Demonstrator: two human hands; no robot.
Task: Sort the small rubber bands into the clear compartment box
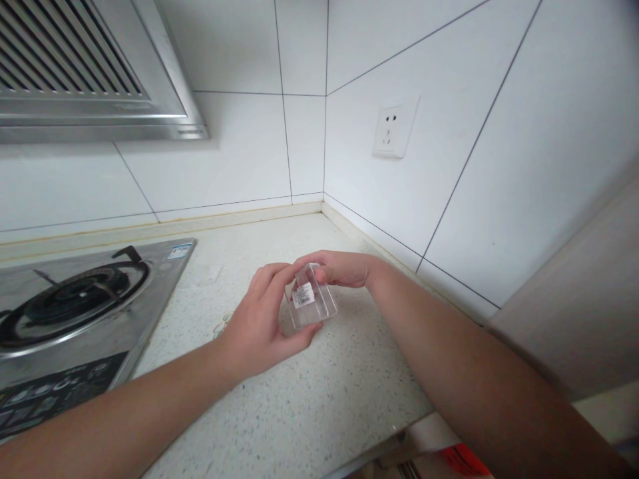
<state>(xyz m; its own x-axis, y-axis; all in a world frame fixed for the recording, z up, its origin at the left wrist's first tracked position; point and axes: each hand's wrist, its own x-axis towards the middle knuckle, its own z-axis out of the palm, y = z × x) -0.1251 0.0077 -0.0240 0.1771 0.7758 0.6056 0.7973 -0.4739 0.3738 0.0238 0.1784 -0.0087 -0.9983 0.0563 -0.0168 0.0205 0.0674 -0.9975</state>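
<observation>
A small clear plastic box (312,311) with a white barcode label is held up over the speckled countertop (299,412). My left hand (262,322) grips its left side, thumb along the near lower edge and fingers over the far side. My right hand (344,267) holds the box's upper right part, its thumb pressed against the plastic and its fingers reaching behind. Those fingertips are partly hidden. On the counter, just left of my left hand, lie a few small thin loops (222,324), partly covered by the hand; I cannot make out what they are.
A gas stove (74,299) with a black burner is set into the counter at left. A metal range hood (100,73) hangs above it. White tiled walls meet behind the counter, with a socket (396,128) on the right one. Red packaging (462,459) shows below the counter edge.
</observation>
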